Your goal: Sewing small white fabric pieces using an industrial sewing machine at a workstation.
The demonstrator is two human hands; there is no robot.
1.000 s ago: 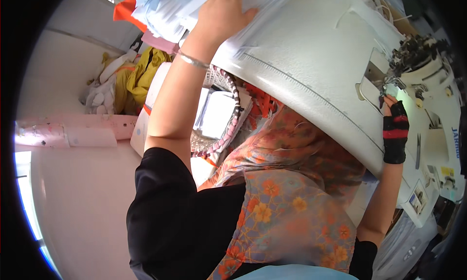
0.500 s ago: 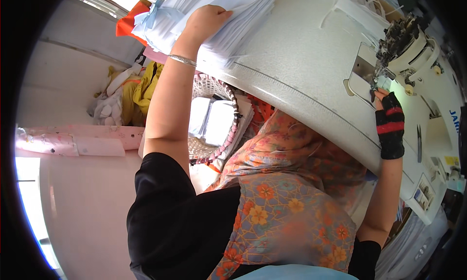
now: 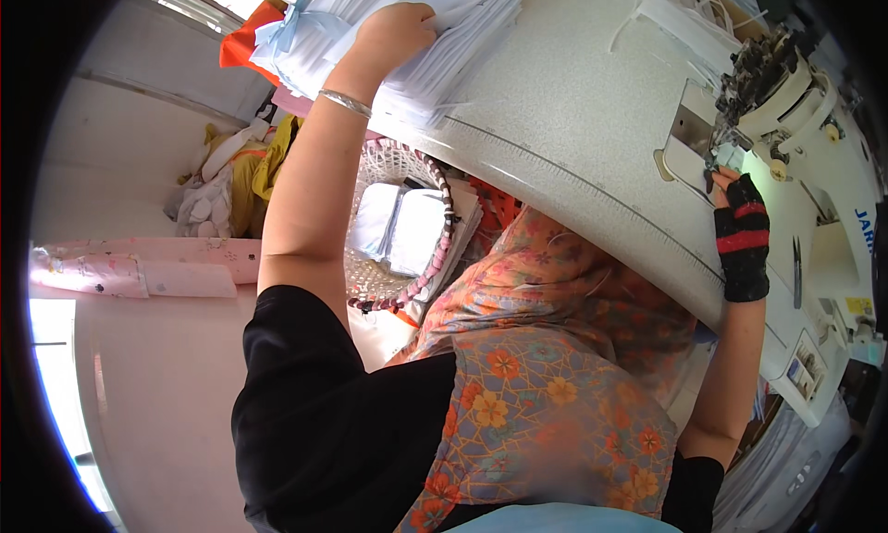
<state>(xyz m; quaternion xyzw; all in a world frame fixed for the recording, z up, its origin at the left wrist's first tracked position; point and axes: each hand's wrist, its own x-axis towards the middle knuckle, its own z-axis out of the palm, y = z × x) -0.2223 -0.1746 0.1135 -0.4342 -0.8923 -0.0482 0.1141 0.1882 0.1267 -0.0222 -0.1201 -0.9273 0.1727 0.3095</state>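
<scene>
My left hand (image 3: pixel 396 35) is closed over the top of a thick stack of white cloth pieces (image 3: pixel 472 35) at the far left of the sewing table; its fingers curl around an upper piece. A pale blue ribbon bow (image 3: pixel 294 26) lies on the stack's left part. On the right, my right hand (image 3: pixel 742 229) wears a black fingerless glove with red stripes. Its fingertips are held together close by the presser foot of the sewing machine (image 3: pixel 772 98); whatever they pinch is too small to make out.
The white sewing table (image 3: pixel 573 98) has a ruler strip along its near edge. Below it, a woven basket (image 3: pixel 444 228) holds folded white cloth (image 3: pixel 416 232). Tweezers (image 3: pixel 797 272) lie by the machine. White strips (image 3: pixel 661 19) are heaped at the back, and yellow cloth (image 3: pixel 248 186) hangs left.
My left forearm and elbow have swung slightly left, and the left hand has shifted a little left on the stack. My right hand has stayed almost still.
</scene>
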